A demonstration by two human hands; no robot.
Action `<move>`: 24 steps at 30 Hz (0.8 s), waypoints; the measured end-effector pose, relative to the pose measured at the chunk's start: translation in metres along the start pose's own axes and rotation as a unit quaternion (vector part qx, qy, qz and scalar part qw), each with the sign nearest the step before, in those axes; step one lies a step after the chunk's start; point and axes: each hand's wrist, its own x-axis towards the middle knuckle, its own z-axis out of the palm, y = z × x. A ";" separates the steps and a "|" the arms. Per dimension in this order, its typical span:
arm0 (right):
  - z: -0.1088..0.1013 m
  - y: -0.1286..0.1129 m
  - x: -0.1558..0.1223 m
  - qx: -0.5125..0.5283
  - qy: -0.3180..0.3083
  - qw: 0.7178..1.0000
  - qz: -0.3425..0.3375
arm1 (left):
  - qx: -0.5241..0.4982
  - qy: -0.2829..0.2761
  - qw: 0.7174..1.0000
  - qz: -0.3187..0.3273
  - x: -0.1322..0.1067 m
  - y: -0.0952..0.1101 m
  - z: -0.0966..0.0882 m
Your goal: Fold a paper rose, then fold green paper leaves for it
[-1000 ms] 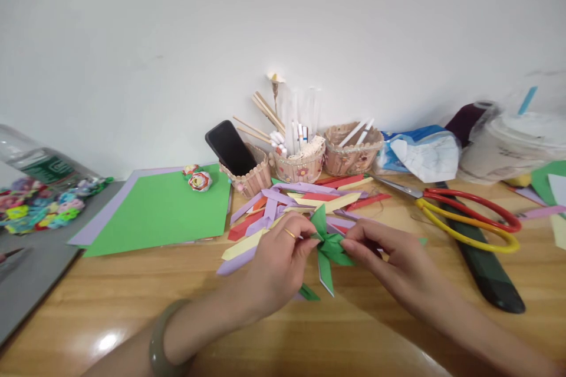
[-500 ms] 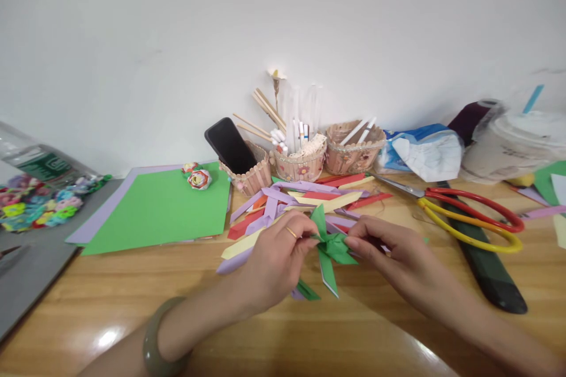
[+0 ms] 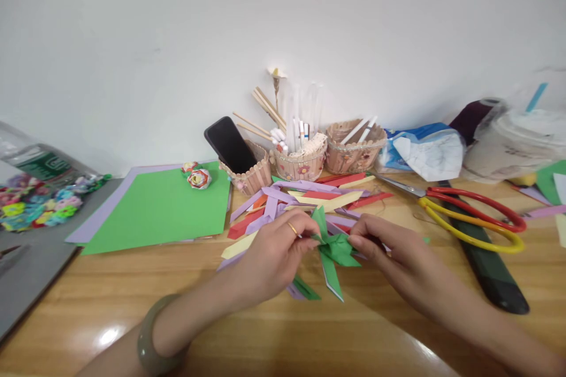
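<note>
A green folded-paper piece [image 3: 338, 250], with strips sticking out of its knotted middle, is held between my two hands just above the table. My left hand [image 3: 280, 253], with a ring on one finger, pinches its left side. On its right side, the thumb and fingers of my right hand [image 3: 380, 241] are closed. One green strip points up and another hangs down toward the table. Behind my hands lies a pile of purple, red and pale yellow paper strips [image 3: 274, 200]. My left hand covers part of that pile.
Red-and-yellow-handled scissors [image 3: 473, 206] lie over a dark green, long object [image 3: 490, 271] at right. Green paper sheets [image 3: 154, 206] carry small paper flowers [image 3: 198, 178]. A phone [image 3: 230, 144] leans in a decorated holder [image 3: 256, 179]. A lidded cup [image 3: 513, 147] stands far right.
My right hand has shifted very slightly right along with the green paper piece. The hanging strip's tip has moved a little right. Both hands keep their pinch.
</note>
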 end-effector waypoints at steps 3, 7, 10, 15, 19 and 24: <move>0.001 0.001 0.000 -0.004 0.022 1.000 -0.012 | 0.014 0.022 1.000 0.011 0.001 -0.002 0.002; 0.004 0.001 -0.002 0.017 0.060 0.998 -0.022 | 0.039 0.048 0.998 0.030 0.001 -0.002 0.005; 0.006 0.000 -0.003 0.046 0.104 0.993 -0.009 | 0.048 0.055 0.997 0.036 0.002 0.001 0.005; 0.011 -0.007 0.000 0.159 0.056 0.982 0.082 | 0.061 0.070 0.994 0.050 0.002 0.008 0.007; 0.015 -0.007 0.002 0.255 0.024 0.955 0.151 | 0.054 0.052 0.996 0.050 -0.002 0.011 0.010; 0.017 -0.001 0.001 0.269 0.002 0.948 0.170 | 0.042 0.048 0.997 0.034 -0.004 0.013 0.012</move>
